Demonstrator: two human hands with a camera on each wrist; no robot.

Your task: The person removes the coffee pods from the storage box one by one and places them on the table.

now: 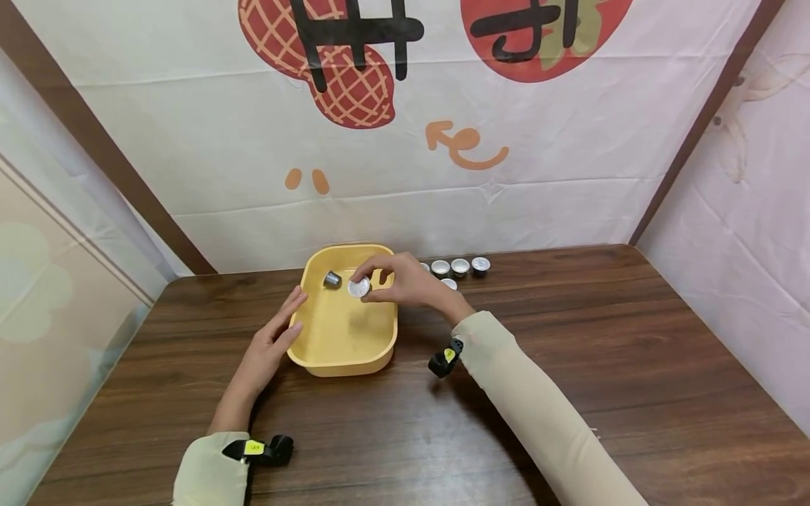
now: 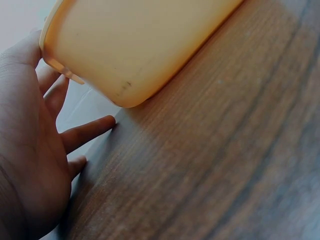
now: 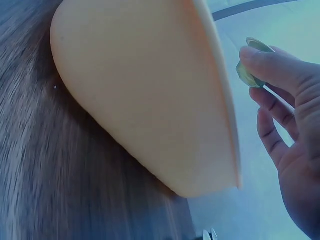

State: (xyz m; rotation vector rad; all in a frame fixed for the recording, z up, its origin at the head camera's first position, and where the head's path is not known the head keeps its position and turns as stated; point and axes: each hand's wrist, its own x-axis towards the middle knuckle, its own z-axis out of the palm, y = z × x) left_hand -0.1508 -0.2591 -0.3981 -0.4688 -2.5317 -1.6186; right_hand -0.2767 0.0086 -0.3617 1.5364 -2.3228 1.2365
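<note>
A yellow plastic basin (image 1: 342, 341) stands on the table, a dark coffee capsule (image 1: 332, 280) lying tipped inside near its far left. Over the basin, my right hand (image 1: 410, 281) pinches another coffee capsule (image 1: 358, 287) between thumb and fingers, its silver lid facing up toward the head camera. The right wrist view shows this held capsule (image 3: 251, 65) above the rim level, beside the basin wall. My left hand (image 1: 268, 348) rests at the basin's left rim, fingers extended. In the left wrist view its spread fingers (image 2: 90, 134) reach beside the basin's outer wall.
Several more capsules with silver lids (image 1: 460, 267) stand on the wooden table (image 1: 569, 365) right of the basin, partly hidden by the right hand. A printed white cloth (image 1: 405, 218) hangs behind the table's back edge. Each wrist wears a black strap (image 1: 446, 357).
</note>
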